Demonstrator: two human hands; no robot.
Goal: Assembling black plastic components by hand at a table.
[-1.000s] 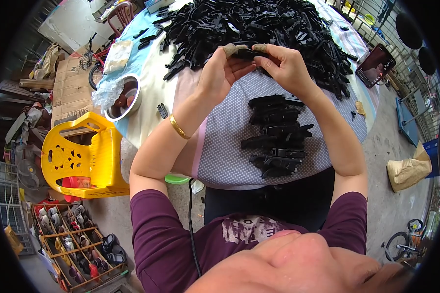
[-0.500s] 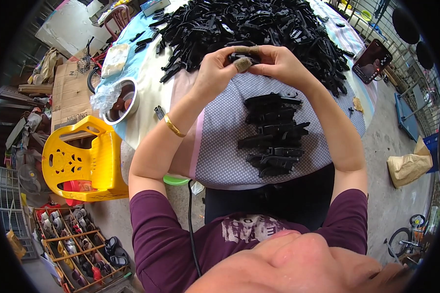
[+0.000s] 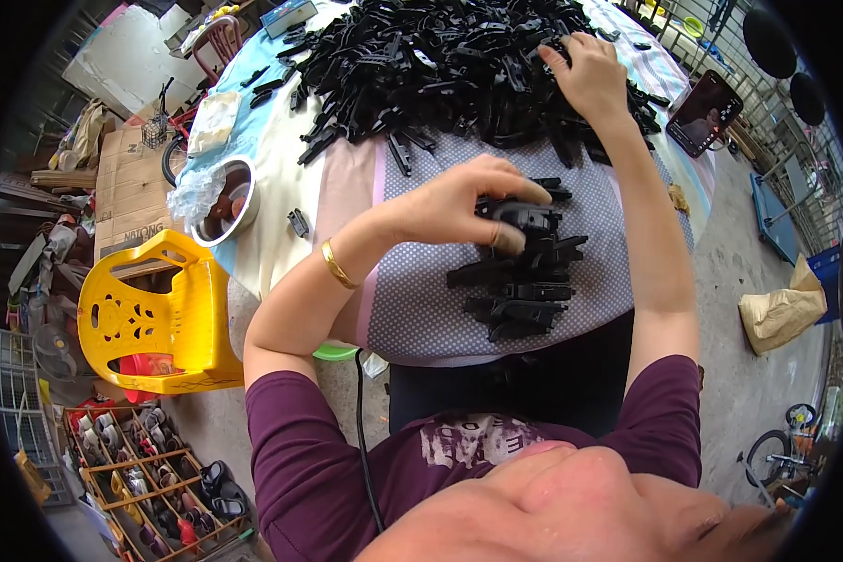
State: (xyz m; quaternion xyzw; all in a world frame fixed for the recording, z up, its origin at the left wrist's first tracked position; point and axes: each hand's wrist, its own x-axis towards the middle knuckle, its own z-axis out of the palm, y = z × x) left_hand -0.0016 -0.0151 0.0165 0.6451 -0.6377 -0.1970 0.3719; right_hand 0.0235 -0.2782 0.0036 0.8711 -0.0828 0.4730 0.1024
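Observation:
Over the near row of black plastic parts (image 3: 520, 309), my left hand (image 3: 454, 201) has its thumb and fingers round one black plastic part (image 3: 532, 220) at the row's far end. Tape-like wraps cover some of those fingertips. My right hand (image 3: 592, 80) is stretched out to the right side of a big heap of loose black plastic parts (image 3: 412, 70). Its thumb and fingers are apart, and I see nothing between them. Both the heap and the row lie on a table covered by a dotted, striped cloth (image 3: 412, 309).
A white bowl (image 3: 245, 220) with a plastic bag stands at the table's left, below a pale folded packet (image 3: 214, 124). One black part (image 3: 297, 223) lies apart from the heap. A phone (image 3: 704, 112) is propped at the right edge. A yellow chair (image 3: 201, 318) stands left of the table.
My hands were together around a black part at the heap's near edge. The left has come down to the row with a part; the right has moved away to the heap's right side.

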